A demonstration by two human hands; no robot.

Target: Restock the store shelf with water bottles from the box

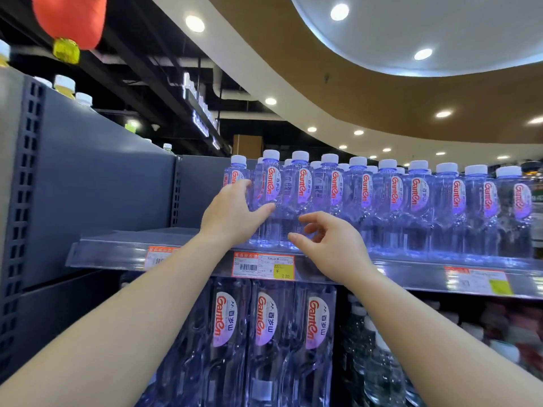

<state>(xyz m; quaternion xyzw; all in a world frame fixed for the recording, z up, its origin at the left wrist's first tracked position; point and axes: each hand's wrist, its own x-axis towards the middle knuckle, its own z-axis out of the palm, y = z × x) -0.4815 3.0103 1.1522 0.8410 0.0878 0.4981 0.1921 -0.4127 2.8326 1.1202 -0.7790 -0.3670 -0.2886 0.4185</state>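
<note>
A grey metal store shelf [123, 239] runs across a shop aisle under a curved white and brown ceiling [382, 92] set with round downlights; a red lantern [70, 19] hangs at the upper left; the shelf's left stretch lies bare before a dark back panel, and price tags [263, 265] sit along its clear front rail. Small Ganten water bottles [390, 201] with white caps stand upright in rows on the shelf from its middle to the right edge; larger Ganten bottles [269, 333] fill the level below. The left hand [232, 212] reaches to the leftmost bottles, fingers spread and touching them, its grip released; the right hand [329, 242] hovers just before the row, fingers loosely curled, holding nothing.
</note>
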